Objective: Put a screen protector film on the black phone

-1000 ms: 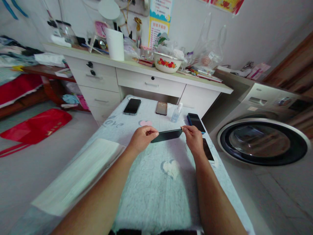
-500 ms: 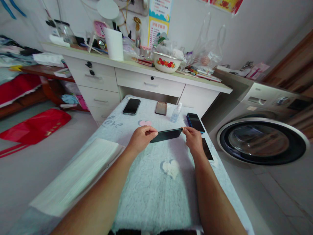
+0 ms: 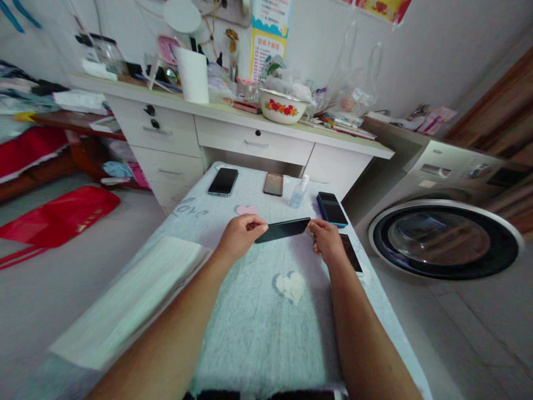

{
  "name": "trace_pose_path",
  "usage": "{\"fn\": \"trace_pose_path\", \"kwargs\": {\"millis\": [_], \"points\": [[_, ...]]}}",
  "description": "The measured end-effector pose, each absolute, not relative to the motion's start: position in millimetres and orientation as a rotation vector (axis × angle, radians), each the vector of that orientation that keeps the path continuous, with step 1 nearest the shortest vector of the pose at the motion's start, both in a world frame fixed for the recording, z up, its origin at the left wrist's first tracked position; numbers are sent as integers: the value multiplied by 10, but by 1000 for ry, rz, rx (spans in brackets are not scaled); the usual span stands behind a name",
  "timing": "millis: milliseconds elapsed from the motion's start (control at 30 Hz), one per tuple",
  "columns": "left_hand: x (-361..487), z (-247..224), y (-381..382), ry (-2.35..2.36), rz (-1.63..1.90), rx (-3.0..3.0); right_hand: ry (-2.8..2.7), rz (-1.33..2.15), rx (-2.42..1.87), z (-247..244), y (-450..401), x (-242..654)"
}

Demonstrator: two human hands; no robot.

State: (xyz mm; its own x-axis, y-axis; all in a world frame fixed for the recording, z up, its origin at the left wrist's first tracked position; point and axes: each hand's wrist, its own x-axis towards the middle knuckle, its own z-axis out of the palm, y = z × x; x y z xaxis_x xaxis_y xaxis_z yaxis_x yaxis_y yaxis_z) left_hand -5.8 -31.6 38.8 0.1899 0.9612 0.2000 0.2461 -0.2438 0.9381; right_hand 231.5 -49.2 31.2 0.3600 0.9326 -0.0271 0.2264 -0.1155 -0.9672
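A dark, flat smartphone (image 3: 283,229) is held tilted above the cloth-covered table, its long side running left to right. My left hand (image 3: 241,236) pinches its left end between thumb and fingers. At the other end, the closed fingertips of my right hand (image 3: 327,239) grip the upper right corner. Partly behind my right wrist lies a phone with a white edge (image 3: 352,254). Just beyond that hand is a blue-edged phone (image 3: 332,209). A clear spray bottle (image 3: 298,193) stands farther back, near a brownish phone case (image 3: 273,184).
Another black phone (image 3: 223,181) lies at the table's far left. A folded whitish cloth (image 3: 137,300) rests along the left side. Behind the table is a white desk (image 3: 254,145) bearing a floral bowl (image 3: 283,106) and paper roll (image 3: 192,76). A washing machine (image 3: 441,166) stands right.
My right hand's fingers have shifted slightly at the phone's corner, with the lower fingers curling more. The phone's dark face shows a little more. My left hand keeps its pinch.
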Motion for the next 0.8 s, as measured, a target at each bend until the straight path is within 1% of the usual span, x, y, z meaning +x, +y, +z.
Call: {"fn": "trace_pose_path", "kwargs": {"millis": [333,800], "points": [[-53,377,-314,1144,1123,1640,-988,888,-1397,380,-503,2287],[-51,365,-303,1160,1111,1640,-1054,885,-1581,286,-477,2303]]}}
